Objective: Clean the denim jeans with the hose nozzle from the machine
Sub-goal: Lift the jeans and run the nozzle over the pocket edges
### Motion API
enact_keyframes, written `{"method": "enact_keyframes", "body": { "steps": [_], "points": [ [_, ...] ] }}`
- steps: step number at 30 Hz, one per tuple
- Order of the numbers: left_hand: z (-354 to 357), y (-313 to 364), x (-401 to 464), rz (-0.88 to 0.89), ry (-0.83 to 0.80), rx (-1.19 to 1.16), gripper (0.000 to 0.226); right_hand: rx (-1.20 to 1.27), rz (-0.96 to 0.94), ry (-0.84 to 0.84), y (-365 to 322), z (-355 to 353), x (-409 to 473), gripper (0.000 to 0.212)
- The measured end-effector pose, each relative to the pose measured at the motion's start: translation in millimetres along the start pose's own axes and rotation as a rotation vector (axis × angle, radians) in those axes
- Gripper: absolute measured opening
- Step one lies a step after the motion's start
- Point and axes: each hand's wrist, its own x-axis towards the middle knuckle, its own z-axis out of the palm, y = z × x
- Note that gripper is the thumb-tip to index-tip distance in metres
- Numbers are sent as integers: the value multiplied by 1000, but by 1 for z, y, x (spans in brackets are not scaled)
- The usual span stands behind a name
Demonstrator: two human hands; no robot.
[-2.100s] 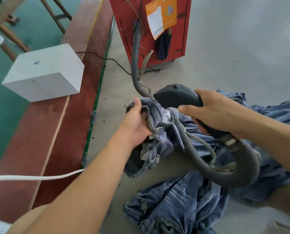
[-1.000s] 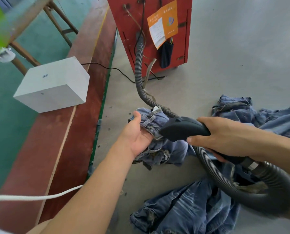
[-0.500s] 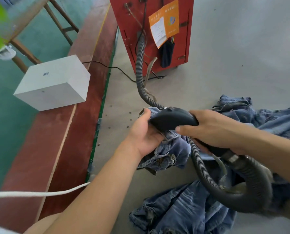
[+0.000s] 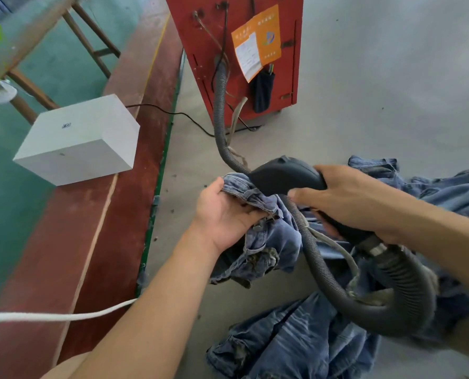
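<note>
Blue jeans (image 4: 274, 239), black nozzle (image 4: 282, 173)

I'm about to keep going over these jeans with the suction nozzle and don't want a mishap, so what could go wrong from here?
The nozzle sits right against the bunched jeans that the left hand holds, so loose cloth or fingertips might get drawn in.

The hose loops across the jeans below the right hand; pulling further could drag the garment or kink the hose.

The black cable and white cord lie across the floor, a likely snag.

left hand (image 4: 222, 214) grips jeans (image 4: 269, 236) | right hand (image 4: 348, 198) grips nozzle (image 4: 282, 173) touching denim
</note>
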Motion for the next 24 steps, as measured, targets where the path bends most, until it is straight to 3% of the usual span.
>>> {"method": "enact_keyframes", "body": {
  "steps": [3, 5, 12, 17, 24],
  "points": [
    [-1, 5, 0, 22, 13, -30, 64, -189, 0, -165, 4, -9, -12, 22],
    [1, 3, 0, 14, 3, -5, 64, -155, 13, -225, 2, -2, -13, 21],
    [0, 5, -3, 6, 66, -4, 66, 193, 30, -30, 1, -5, -3, 24],
    [0, 8, -1, 36, 56, -41, 69, -204, 9, -252, 5, -5, -13, 22],
    [3, 1, -5, 2, 25, 57, 67, 45, -32, -3, 2, -5, 5, 21]
  ]
}}
